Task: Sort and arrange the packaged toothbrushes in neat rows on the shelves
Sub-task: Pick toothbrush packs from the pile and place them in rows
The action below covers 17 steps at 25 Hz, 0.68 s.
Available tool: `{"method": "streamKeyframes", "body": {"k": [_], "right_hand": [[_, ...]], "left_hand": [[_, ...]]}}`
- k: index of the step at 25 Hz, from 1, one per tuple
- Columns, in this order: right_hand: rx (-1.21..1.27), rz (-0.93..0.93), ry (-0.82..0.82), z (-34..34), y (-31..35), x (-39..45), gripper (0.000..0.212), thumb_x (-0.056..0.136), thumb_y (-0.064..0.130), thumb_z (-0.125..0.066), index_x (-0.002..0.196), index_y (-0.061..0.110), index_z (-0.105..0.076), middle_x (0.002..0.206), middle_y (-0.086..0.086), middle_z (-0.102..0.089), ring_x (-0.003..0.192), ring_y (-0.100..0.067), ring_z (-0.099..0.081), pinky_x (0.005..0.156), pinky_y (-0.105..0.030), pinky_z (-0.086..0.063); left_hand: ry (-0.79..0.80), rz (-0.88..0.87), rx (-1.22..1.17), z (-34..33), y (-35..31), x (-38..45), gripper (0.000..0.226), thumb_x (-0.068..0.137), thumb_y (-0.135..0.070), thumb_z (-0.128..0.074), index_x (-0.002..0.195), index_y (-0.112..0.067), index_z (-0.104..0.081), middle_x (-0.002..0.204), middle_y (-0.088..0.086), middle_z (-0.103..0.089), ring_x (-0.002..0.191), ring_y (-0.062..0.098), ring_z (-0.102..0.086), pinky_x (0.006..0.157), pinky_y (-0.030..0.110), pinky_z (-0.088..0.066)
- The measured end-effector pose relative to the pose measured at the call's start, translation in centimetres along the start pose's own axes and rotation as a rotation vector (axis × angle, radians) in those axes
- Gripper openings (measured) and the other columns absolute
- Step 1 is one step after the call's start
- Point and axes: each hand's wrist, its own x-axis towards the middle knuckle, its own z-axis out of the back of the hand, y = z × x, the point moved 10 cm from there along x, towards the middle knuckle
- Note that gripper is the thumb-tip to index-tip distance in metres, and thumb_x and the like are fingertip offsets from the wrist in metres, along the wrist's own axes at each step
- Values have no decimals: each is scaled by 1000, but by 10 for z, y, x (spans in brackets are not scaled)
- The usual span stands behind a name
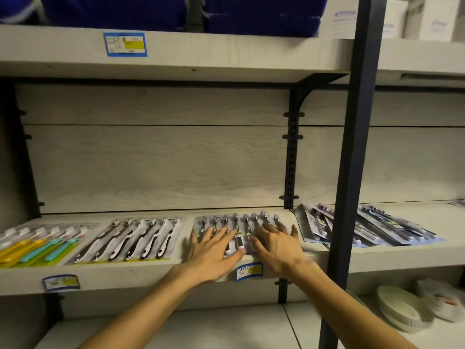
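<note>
Middle shelf [151, 273] is holding toothbrush packs in rows: yellow/teal pack [37, 248] at lower left, black/white pack [130, 241] next, dark-handled pack [239, 222] at center. Left hand [214, 253] & right hand [279, 248] are lying flat on that center pack, fingers spread, hiding its lower half, gripping nothing. Dark upright post [352, 147] is cutting across a loose pile of packs [377, 229] at right. Stacked plates [402, 311] are sitting lower right; motion is blurring the labels.

Dim, flat indoor light; both hands smeared by motion blur, edges bowed, perhaps by wide-angle lens.
</note>
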Motion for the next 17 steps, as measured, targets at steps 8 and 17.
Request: {"method": "streamKeyframes", "body": {"k": [8,17], "right_hand": [[-20,21,73,-3,6,4,53,101,56,-22,146,33,-38,153,-3,-41,137,-30,-39,108,-50,-39],[-26,24,83,-21,3,5,70,94,68,-4,154,36,-20,164,2,-21,150,-33,-17,118,-59,-16]], "left_hand": [[-123,-16,52,6,-2,1,68,96,-74,-19,156,-42,-19,165,-10,-21,153,17,-16,124,54,-10],[-161,-17,-3,9,1,-3,69,91,-79,-23,150,-46,-33,162,-15,-30,151,14,-23,123,54,-14]]}}
